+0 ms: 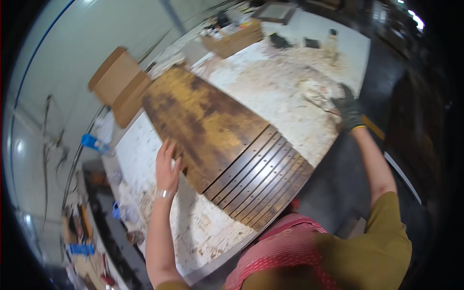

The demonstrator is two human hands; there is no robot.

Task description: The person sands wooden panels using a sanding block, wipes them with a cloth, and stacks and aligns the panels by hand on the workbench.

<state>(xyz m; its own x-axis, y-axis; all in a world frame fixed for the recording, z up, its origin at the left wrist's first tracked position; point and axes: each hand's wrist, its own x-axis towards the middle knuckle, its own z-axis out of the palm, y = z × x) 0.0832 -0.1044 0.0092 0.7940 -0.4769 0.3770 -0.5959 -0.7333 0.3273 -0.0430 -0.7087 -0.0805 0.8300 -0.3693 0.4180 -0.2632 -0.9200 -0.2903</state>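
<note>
A large wooden panel (203, 113) with patchy brown and yellowish stain lies at a slant across the white table. Its near end has several dark parallel slats (258, 176) dotted with small holes. My bare left hand (167, 166) rests at the panel's left edge, fingers stretched out and holding nothing. Out to the right, my right hand (349, 110) wears a dark glove with a yellow cuff. Its fingers close at the end of a crumpled whitish rag (319, 93) on the tabletop; the exact grip is partly hidden.
The stained white table (285, 82) extends behind the panel. On it stand a bottle (331, 46), a dark pad (311, 43) and a cardboard box (237, 41) of supplies. An open carton (123, 92) stands at the left, near a blue-capped bottle (94, 143).
</note>
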